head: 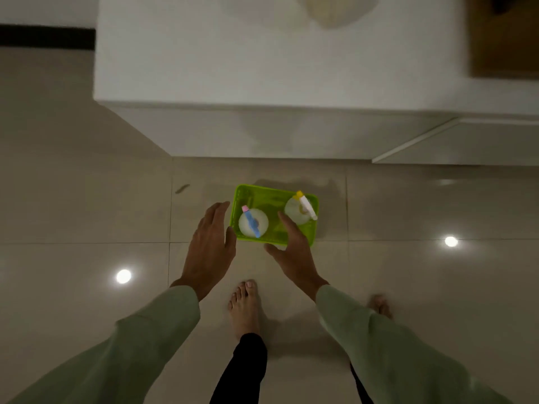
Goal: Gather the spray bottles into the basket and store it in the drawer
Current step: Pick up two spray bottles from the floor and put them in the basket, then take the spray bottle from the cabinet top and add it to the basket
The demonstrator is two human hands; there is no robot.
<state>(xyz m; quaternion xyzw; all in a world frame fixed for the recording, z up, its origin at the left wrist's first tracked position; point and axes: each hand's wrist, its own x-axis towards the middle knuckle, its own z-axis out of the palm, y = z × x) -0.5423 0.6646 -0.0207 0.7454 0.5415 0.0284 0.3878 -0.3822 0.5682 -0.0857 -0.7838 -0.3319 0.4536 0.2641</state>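
Observation:
A bright green plastic basket (269, 196) sits on the tiled floor in front of a white cabinet. Two white spray bottles stand upright inside it: one with a blue and pink spray head (253, 223) at the left, one with a white and yellow spray head (298, 209) at the right. My left hand (210, 246) hovers open beside the basket's left edge, fingers spread. My right hand (294, 252) is open over the basket's near right corner, overlapping its rim. Whether it touches the rim I cannot tell.
A white cabinet (262, 68) fills the top of the view, with a drawer front (455, 141) standing out at its lower right. A brown surface (504, 39) lies at the top right. My bare feet (245, 307) stand just behind the basket on glossy tiles.

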